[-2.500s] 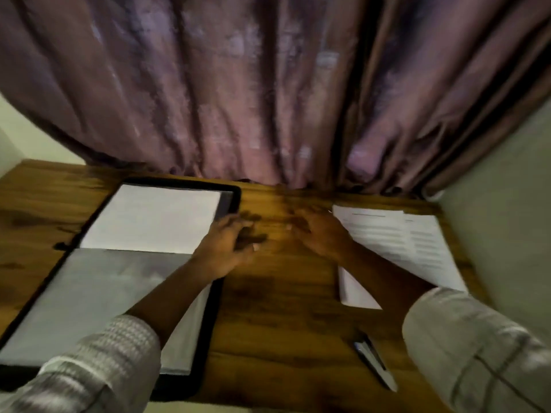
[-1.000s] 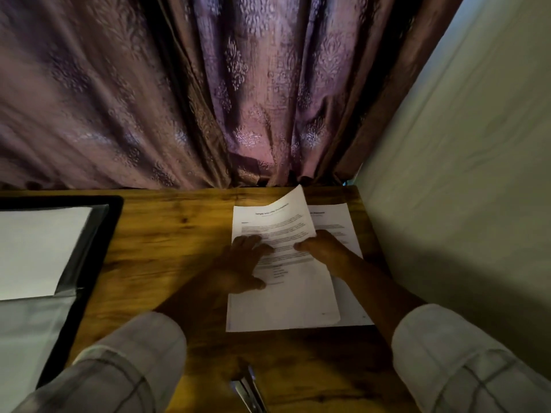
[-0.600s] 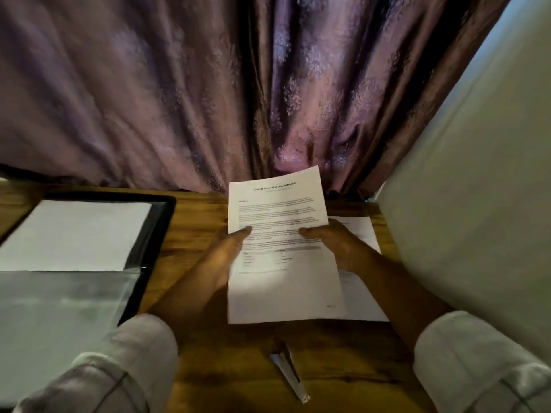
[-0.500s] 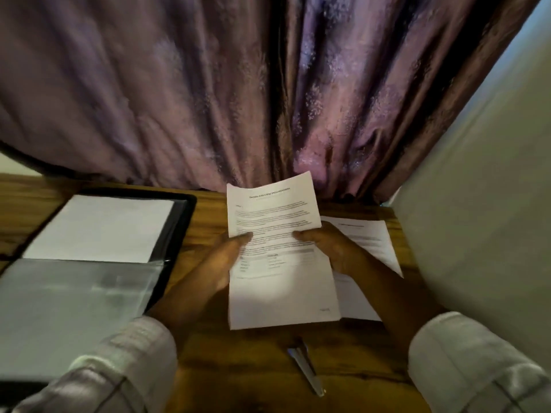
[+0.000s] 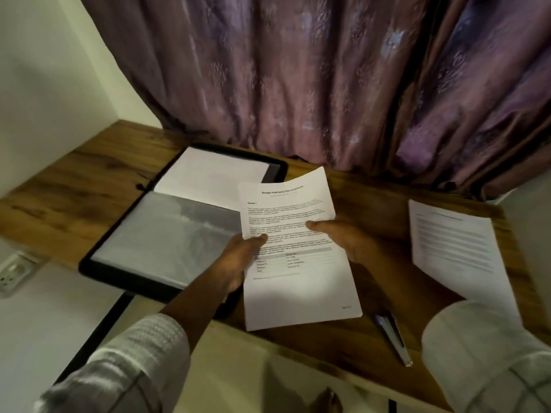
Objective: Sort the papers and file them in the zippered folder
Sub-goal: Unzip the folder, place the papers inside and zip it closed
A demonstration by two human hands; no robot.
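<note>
I hold a printed sheet (image 5: 298, 269) in the air above the wooden desk. My left hand (image 5: 238, 260) pinches its left edge and my right hand (image 5: 343, 236) grips its right edge, thumbs on top. The black zippered folder (image 5: 125, 271) lies open at the left, showing a white page (image 5: 211, 174) in its far half and a clear plastic sleeve (image 5: 170, 234) in its near half. The held sheet overlaps the folder's right side. Another printed paper (image 5: 456, 251) lies flat on the desk at the right.
A pen (image 5: 393, 338) lies near the desk's front edge, right of centre. A purple curtain (image 5: 298, 79) hangs behind the desk (image 5: 74, 186). A wall socket (image 5: 12, 271) sits low at the left, beneath the desk edge.
Both hands picked the top sheet off the right pile and carried it left towards the open folder. The view swung left with it.
</note>
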